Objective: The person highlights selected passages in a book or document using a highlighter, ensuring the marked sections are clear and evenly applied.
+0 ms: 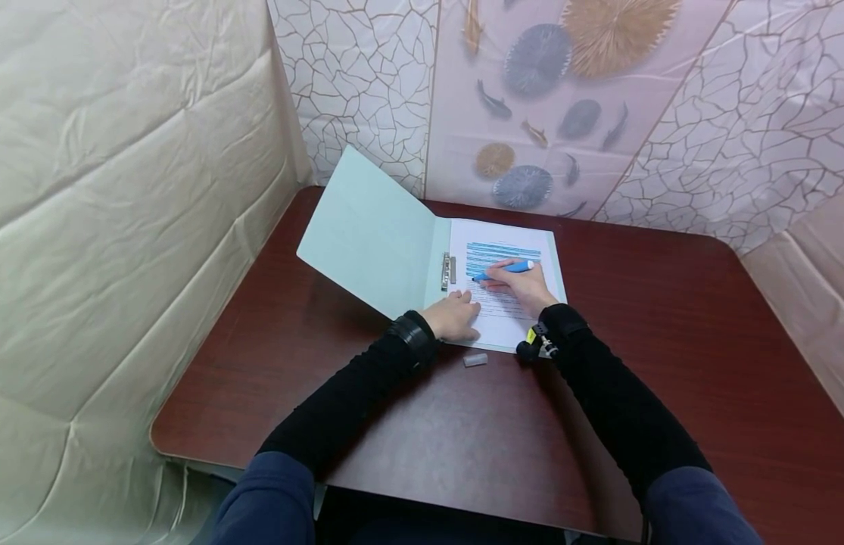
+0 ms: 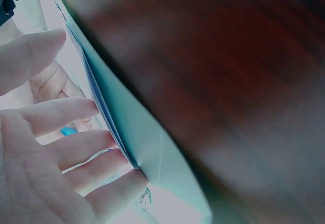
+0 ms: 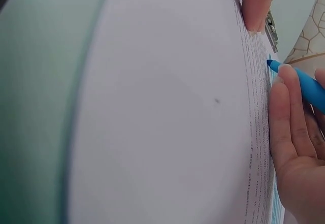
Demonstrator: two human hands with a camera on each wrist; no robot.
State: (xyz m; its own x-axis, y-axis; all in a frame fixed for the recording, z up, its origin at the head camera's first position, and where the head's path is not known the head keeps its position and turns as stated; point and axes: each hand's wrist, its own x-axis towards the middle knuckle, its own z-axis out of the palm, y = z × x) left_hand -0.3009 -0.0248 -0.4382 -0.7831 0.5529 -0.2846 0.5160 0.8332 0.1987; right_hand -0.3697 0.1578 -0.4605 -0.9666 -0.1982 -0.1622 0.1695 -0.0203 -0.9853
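Note:
My right hand (image 1: pixel 524 286) pinches a blue highlighter (image 1: pixel 510 268), its dark tip down at the printed lines of a white sheet (image 1: pixel 496 329). Blue strokes (image 1: pixel 503 253) cover the upper lines of text. In the right wrist view the highlighter (image 3: pixel 311 88) lies between thumb and fingers, tip at the paper. My left hand (image 1: pixel 453 316) rests with spread, straight fingers on the sheet's lower left part. The paper lies in an opened pale green folder (image 1: pixel 374 235), beside its metal clip (image 1: pixel 445 272). In the left wrist view, the left fingers (image 2: pixel 66 115) extend over the paper's edge.
A small translucent grey cap-like piece (image 1: pixel 474 360) lies on the dark red-brown table (image 1: pixel 667 325) just below the folder. The folder's cover tilts up to the left. Patterned cloth (image 1: pixel 367 68) hangs behind the table, and a cream drape (image 1: pixel 122 189) stands at the left.

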